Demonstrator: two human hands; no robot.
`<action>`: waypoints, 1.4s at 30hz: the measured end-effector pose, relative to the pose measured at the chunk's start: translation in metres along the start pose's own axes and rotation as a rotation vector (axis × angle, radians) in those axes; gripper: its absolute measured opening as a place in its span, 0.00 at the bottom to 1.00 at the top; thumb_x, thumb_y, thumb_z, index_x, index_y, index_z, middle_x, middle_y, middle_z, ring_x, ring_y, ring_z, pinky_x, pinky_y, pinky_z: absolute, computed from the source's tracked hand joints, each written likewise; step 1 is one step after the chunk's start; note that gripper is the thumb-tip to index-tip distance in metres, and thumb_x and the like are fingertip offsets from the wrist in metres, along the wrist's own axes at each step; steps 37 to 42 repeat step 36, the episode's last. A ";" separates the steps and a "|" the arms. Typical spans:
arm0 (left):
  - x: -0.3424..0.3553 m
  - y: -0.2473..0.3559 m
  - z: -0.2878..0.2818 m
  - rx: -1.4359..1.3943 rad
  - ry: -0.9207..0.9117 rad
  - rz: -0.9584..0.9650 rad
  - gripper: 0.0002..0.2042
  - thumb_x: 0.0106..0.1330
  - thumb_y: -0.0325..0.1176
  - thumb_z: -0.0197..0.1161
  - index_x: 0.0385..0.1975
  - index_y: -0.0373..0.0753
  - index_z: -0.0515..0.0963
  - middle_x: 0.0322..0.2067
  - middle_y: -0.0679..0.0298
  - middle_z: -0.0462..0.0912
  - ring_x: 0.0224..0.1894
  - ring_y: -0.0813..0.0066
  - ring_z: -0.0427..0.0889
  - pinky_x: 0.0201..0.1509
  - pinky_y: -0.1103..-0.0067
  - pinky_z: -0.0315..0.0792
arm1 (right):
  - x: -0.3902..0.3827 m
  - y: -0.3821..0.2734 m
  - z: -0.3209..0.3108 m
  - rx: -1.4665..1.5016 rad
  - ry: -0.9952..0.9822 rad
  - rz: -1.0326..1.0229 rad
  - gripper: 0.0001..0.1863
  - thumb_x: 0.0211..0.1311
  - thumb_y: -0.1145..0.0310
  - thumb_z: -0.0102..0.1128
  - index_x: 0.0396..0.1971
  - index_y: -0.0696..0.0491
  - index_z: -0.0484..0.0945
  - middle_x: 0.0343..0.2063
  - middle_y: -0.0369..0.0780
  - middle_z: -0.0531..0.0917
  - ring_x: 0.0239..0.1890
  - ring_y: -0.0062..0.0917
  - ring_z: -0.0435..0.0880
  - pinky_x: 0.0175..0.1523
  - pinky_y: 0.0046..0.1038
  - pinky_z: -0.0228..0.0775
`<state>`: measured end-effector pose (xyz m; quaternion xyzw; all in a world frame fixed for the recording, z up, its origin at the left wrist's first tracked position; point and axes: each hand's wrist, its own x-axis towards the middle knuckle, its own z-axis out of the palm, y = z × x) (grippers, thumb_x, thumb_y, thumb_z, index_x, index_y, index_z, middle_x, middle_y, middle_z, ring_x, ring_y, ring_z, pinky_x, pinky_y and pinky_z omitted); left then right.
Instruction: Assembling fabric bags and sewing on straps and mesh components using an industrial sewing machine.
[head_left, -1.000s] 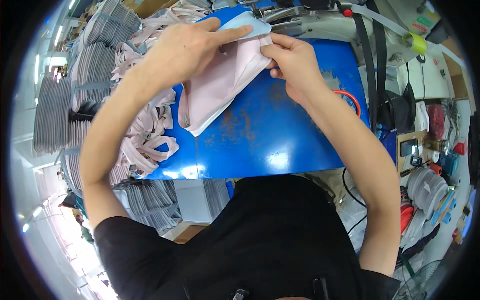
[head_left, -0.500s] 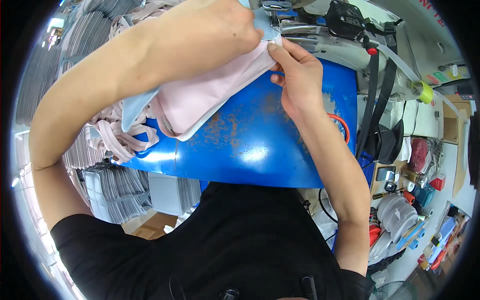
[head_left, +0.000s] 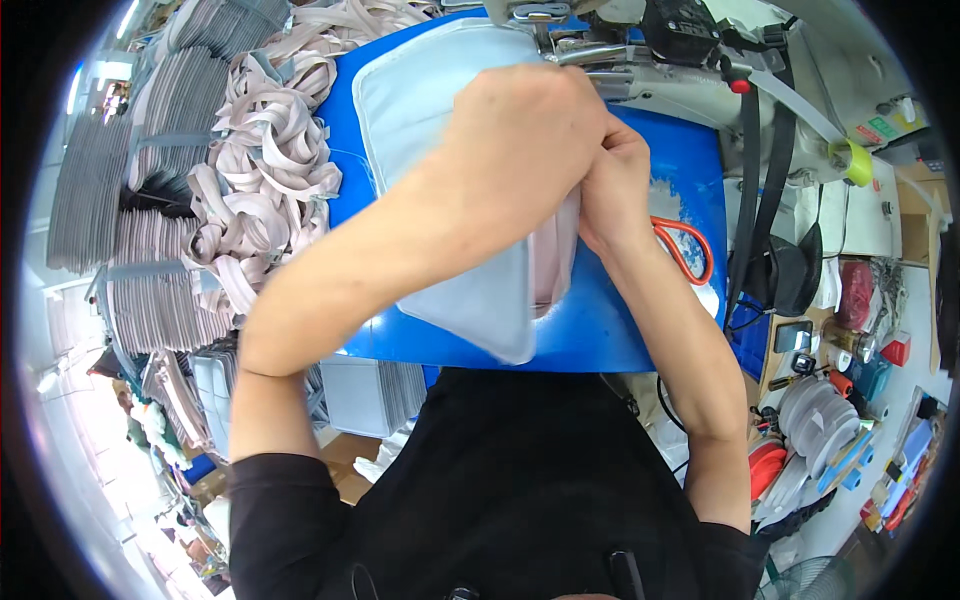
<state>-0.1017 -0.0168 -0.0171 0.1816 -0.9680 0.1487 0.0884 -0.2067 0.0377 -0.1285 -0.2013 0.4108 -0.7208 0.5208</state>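
Observation:
A light blue fabric piece (head_left: 420, 110) with a pale pink side (head_left: 549, 262) lies folded over the blue work surface (head_left: 450, 340), close to a sewing machine (head_left: 670, 95). My left hand (head_left: 540, 125) is curled over the fabric, its fingertips mostly hidden beneath it. Against it, my right hand (head_left: 615, 185) is closed on the fabric's edge, just in front of the machine's metal foot area. The two hands touch, so the exact grip point is covered. Orange-red scissor handles (head_left: 709, 258) rest to the right of my right forearm.
Loose pink-grey fabric strips (head_left: 265, 170) heap along the left edge of the surface. Beyond them stand tall stacks of grey pieces (head_left: 90, 195). More pale panels (head_left: 365, 397) are stacked below the surface. Black straps (head_left: 765, 200) hang at the right, near white spools (head_left: 810, 425).
The fabric has been turned so that its light blue face shows more. My left hand has moved right and nearer, against my right hand. The strip heap is uncovered.

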 end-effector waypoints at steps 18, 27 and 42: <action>-0.112 0.091 0.016 -0.485 0.502 0.021 0.09 0.58 0.21 0.69 0.39 0.32 0.84 0.47 0.58 0.89 0.49 0.64 0.87 0.46 0.73 0.80 | -0.132 -0.025 -0.042 -0.361 -0.124 0.148 0.18 0.68 0.76 0.62 0.56 0.58 0.84 0.29 0.31 0.82 0.27 0.10 0.79 0.23 0.17 0.73; -0.081 0.057 -0.004 -0.468 0.333 0.055 0.14 0.50 0.17 0.68 0.39 0.32 0.83 0.48 0.58 0.89 0.44 0.64 0.87 0.46 0.73 0.80 | -0.093 -0.025 -0.030 -0.193 -0.169 0.134 0.14 0.74 0.73 0.61 0.56 0.59 0.82 0.41 0.37 0.88 0.38 0.17 0.89 0.36 0.21 0.87; -0.050 0.008 0.013 -0.350 0.346 0.161 0.15 0.51 0.33 0.74 0.38 0.36 0.81 0.43 0.62 0.87 0.39 0.69 0.84 0.42 0.74 0.76 | -0.033 -0.023 -0.014 -0.151 -0.174 0.150 0.16 0.75 0.74 0.59 0.59 0.56 0.84 0.49 0.38 0.85 0.40 0.17 0.88 0.36 0.23 0.87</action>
